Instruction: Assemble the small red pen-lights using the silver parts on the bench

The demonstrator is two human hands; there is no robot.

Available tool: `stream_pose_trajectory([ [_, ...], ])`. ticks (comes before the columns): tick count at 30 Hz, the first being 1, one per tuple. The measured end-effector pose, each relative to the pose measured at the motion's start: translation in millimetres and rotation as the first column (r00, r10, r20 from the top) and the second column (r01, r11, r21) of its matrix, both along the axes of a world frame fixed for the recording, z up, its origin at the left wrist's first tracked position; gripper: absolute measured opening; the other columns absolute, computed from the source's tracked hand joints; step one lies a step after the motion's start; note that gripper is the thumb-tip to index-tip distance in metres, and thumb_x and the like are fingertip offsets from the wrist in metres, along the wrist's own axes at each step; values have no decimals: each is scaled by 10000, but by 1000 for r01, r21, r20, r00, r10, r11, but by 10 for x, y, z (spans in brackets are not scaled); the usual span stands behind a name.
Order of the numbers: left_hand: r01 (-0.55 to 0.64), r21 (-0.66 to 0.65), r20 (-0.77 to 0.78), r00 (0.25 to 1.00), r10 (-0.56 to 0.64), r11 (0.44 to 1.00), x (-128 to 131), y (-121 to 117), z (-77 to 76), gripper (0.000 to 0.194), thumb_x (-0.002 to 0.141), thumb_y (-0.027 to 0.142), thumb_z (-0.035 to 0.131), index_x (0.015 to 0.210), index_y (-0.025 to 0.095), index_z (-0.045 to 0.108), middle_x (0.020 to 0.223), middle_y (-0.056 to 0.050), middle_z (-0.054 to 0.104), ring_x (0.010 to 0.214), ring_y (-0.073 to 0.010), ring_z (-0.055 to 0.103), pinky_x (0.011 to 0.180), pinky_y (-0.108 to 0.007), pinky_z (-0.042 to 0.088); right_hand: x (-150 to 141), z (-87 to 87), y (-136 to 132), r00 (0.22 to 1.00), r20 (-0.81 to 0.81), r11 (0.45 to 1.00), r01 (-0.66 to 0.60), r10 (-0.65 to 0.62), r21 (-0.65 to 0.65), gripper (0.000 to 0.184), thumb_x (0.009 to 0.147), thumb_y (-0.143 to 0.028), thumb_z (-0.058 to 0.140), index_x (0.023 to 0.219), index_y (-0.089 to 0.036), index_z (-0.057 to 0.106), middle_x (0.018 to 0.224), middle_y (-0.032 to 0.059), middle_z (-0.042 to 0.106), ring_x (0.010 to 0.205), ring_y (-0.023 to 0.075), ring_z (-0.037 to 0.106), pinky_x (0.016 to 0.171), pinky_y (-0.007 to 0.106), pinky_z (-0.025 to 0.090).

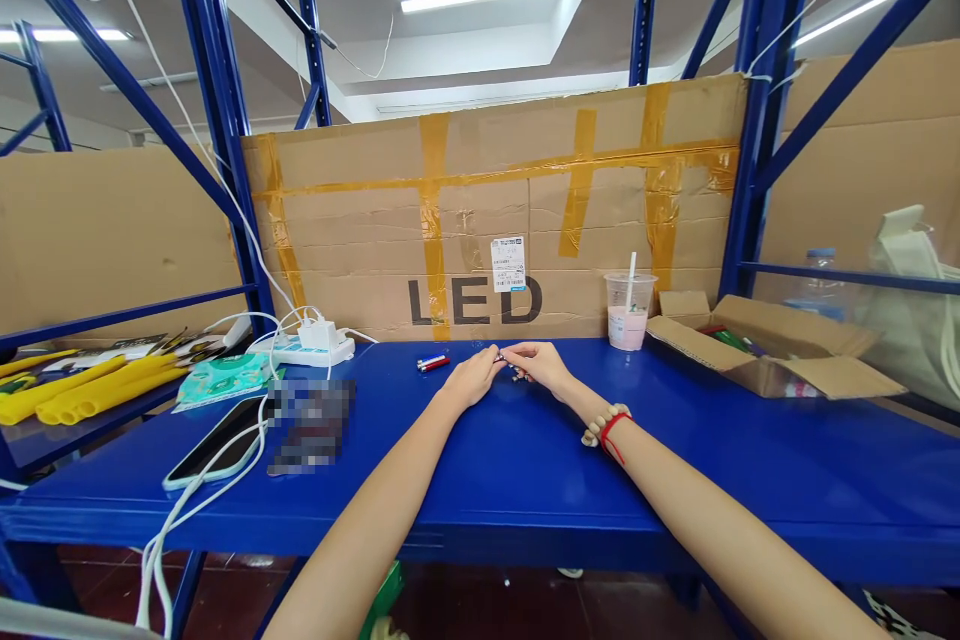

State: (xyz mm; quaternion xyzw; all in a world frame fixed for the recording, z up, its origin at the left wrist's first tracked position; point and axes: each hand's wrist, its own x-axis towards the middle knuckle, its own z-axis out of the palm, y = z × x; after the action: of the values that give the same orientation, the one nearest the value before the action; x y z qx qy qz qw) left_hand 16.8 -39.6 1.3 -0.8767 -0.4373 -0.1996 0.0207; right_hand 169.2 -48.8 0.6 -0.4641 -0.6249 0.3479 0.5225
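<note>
My left hand [472,378] and my right hand [544,367] meet over the far middle of the blue shelf top [540,460]. Both have their fingers closed in a pinch, fingertip to fingertip. Between them shows a tiny dark, shiny thing, too small to name. Under my right fingers lies or hangs a small metallic-looking bit [517,375]; whether it joins the held thing I cannot tell. Left of my left hand lie small slim red and blue objects [433,363], of a kind I cannot make out.
At the back right stand a plastic cup with a straw [627,315] and an open cardboard box [765,350]. To the left are a phone [217,445], white cables [161,545], a power strip [322,350] and a green packet [225,380]. A cardboard wall [360,250] closes the back.
</note>
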Motion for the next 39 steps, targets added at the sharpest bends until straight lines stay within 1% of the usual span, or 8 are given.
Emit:
stream_pose_trajectory([
  [4,37,92,-20,999,-35,995,-6,7,0,302,947,323,217,1029,155,454,1092,-81,562,1013,-166,539,868,-263,414,86,34,7,999,32,999,-11,13,-43,355,619,-421,693,776,-102,684,527,-1,546,426,39,409,363,150,307],
  [9,42,155,-71,997,-31,987,2,-55,60,284,945,305,236,1070,183,461,1126,-67,559,1035,-167,532,870,-273,418,167,65,48,990,131,998,-59,61,-18,390,593,-489,687,669,-108,655,514,8,557,404,49,418,352,164,313],
  [14,61,224,-123,992,-34,973,25,-99,133,247,939,284,268,1020,188,481,1053,-59,587,1003,-172,545,821,-268,434,234,132,56,949,272,974,-197,161,112,382,646,-506,618,651,-124,610,567,17,590,397,66,460,375,186,355],
  [17,93,238,-181,982,-49,967,30,-78,131,229,932,263,289,1017,181,486,1030,-63,589,993,-178,547,807,-266,434,268,147,43,883,457,948,-232,111,217,326,724,-442,552,640,-134,617,526,0,563,395,70,473,420,187,371],
  [20,101,225,-211,976,-53,969,13,-47,125,235,929,251,284,1021,180,489,1008,-68,588,977,-179,551,807,-268,432,260,134,9,839,536,936,-254,87,245,342,780,-414,476,625,-141,611,531,0,566,398,74,483,449,191,380],
  [26,169,195,-289,951,-108,966,-36,-6,145,231,924,247,299,1009,189,506,1033,-65,584,993,-168,534,861,-276,408,194,91,-40,842,515,955,-265,161,135,402,775,-478,459,582,-142,563,466,-5,516,392,74,461,431,182,370],
  [33,172,207,-342,935,-93,963,-28,-29,150,235,927,253,312,1012,158,509,1031,-83,592,977,-186,547,834,-280,418,192,21,-2,895,337,953,-303,291,-17,463,696,-594,512,593,-143,526,444,-26,448,396,83,468,382,182,364],
  [39,90,103,-170,983,-71,991,31,-100,142,224,933,282,308,1074,186,455,1093,-56,590,1017,-172,553,833,-266,431,195,32,-18,933,257,967,-255,254,-29,530,681,-661,496,611,-137,529,446,-26,446,387,77,461,368,175,353],
])
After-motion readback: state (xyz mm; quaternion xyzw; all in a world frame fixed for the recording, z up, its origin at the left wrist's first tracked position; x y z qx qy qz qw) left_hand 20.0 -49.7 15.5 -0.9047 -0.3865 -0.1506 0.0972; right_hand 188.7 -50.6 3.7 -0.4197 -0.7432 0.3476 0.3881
